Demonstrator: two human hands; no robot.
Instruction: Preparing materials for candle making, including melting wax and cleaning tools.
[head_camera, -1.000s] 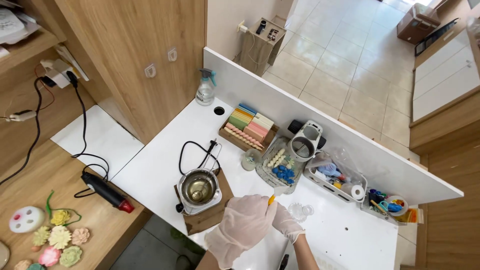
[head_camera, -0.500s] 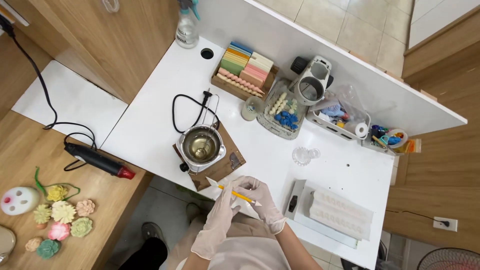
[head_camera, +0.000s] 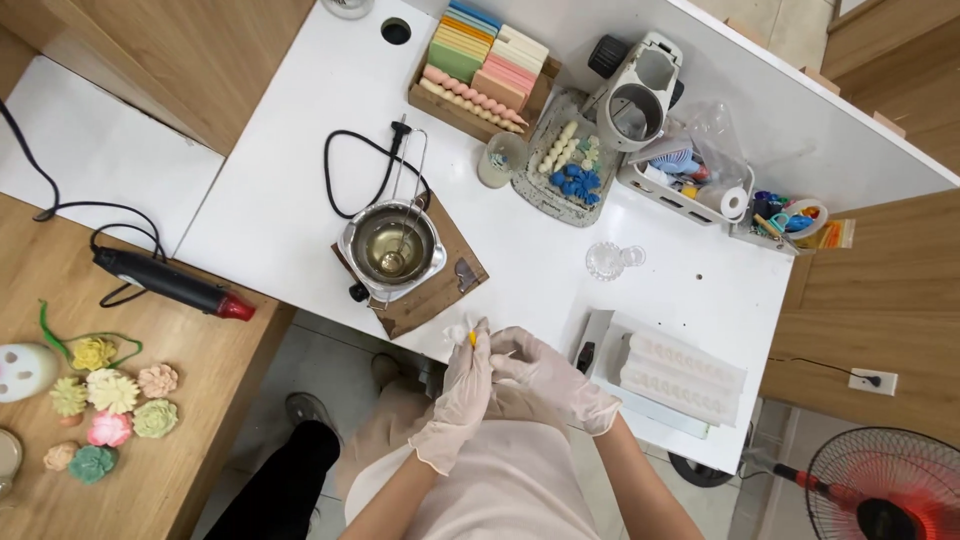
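Both gloved hands meet at the near edge of the tabletop (head_camera: 300, 200) — the left hand (head_camera: 462, 395) pinches a small yellow piece (head_camera: 471, 337) at its fingertips, the right hand (head_camera: 545, 378) curls beside it — best kept steady, close together, just short of the melting pot (head_camera: 391, 247).

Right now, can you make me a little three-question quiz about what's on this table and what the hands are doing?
1. True or false: both hands wear pale gloves.
2. What sits nearest the hands: A) the red fan, B) the round metal pot on its brown mat, C) the coloured blocks in the box?
3. What colour is the tiny piece at the fingertips?

Key:
1. True: left hand and right hand are both gloved.
2. B: the metal pot stands just beyond them; the coloured blocks lie far back, the fan off the table.
3. Yellow: the small piece peeks out above the left fingers.
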